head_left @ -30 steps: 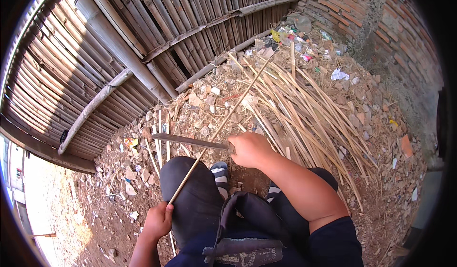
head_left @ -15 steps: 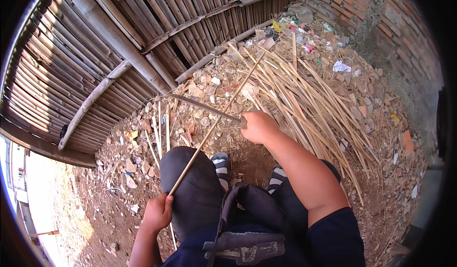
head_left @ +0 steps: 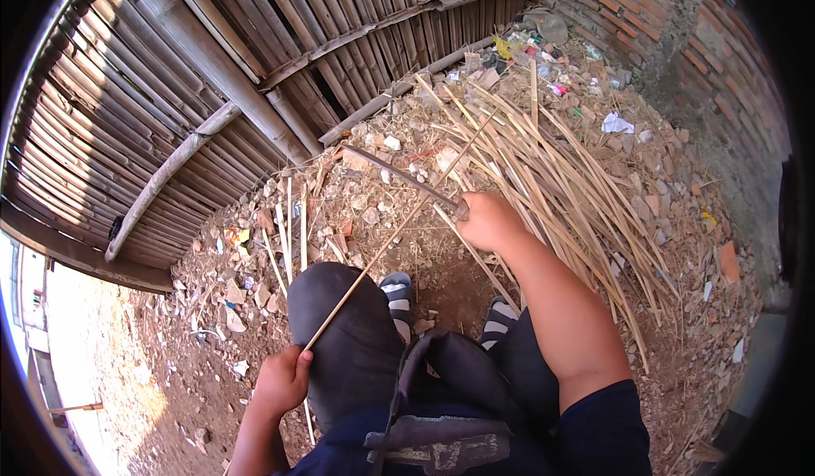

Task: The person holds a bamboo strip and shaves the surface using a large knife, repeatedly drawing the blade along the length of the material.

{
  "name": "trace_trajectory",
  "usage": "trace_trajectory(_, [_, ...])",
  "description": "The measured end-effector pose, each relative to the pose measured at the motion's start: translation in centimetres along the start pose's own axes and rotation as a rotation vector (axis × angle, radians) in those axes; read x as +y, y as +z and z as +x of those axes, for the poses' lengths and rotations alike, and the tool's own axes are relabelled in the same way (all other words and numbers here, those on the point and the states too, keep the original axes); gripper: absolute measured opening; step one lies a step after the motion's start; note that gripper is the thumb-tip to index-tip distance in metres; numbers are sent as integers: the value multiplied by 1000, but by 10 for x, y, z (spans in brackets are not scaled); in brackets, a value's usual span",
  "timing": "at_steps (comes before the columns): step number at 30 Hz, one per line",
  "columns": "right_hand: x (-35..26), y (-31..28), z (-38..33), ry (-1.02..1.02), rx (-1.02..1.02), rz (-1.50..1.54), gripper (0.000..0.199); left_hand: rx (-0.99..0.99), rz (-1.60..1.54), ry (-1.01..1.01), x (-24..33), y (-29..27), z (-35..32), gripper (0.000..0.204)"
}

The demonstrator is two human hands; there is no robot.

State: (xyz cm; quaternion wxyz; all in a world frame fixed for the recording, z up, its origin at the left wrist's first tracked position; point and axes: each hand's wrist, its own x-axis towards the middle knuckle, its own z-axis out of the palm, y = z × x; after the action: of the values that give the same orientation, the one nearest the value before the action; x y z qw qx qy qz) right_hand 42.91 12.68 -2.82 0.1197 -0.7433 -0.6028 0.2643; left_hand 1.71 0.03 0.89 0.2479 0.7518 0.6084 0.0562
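Beside my left knee, my left hand is closed round the near end of a long thin bamboo strip. The strip slants up over the knee toward the far right. My right hand, out past my feet, grips the handle of a long dark machete. Its blade points to the far left and crosses the strip; whether the two touch I cannot tell. A large heap of pale split bamboo strips lies on the ground to the right of and beyond my right hand.
A few more strips lie left of my knee. A bamboo wall rises at the far left, a brick wall at the right. Stones and litter cover the ground. My sandalled feet stand between.
My right hand and the machete have moved right, toward the heap. The bamboo strip's far end has swung to the right; my left hand has stayed nearly in place.
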Motion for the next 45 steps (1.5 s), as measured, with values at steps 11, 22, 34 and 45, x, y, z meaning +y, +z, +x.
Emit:
trace_trajectory(11, [17,-18,11,44,31,101,38,-72,-93,-13,-10,-5,5,42])
trace_trajectory(22, [13,-29,-18,-101,130,79,39,-158,-288,-40,-28,2,5,45])
trace_trajectory(34, [-28,-32,-49,-184,79,-196,37,-239,-353,-80,-38,2,9,50])
trace_trajectory(45, [-28,-3,-26,-235,5,-129,39,-219,-326,-81,-37,-1,12,47])
